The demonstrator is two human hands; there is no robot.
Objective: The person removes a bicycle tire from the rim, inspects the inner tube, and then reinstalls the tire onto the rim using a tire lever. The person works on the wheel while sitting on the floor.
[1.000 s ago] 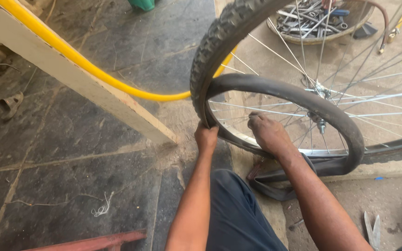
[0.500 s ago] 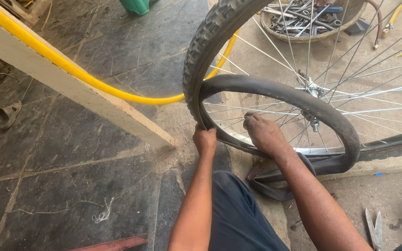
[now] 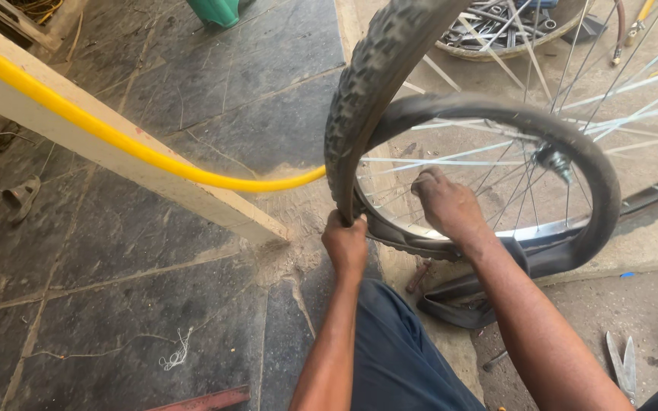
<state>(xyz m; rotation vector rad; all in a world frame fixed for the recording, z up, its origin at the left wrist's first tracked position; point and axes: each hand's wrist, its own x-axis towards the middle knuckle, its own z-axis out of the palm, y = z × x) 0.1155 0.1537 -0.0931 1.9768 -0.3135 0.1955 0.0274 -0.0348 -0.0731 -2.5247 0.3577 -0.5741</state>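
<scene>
A spoked bicycle wheel stands upright on the stone floor, its knobby black tyre partly off the rim and a smooth inner tube looping out. The left hand grips the tyre's lower edge, fingers closed. The right hand presses inside at the rim, fingers curled. A yellow hose runs behind; pliers lie nearby.

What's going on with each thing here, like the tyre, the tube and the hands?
Black knobbly rubber tyre: upright, partly pulled off the rim.
Black rubber inner tube: limp, looping out of the tyre.
Silver spoked bicycle wheel: standing on edge.
Left hand: closed in a grip on the tyre's edge.
Right hand: pressing inside the tyre by the rim.
Yellow hose: lying along the pale beam, curving behind the tyre.
</scene>
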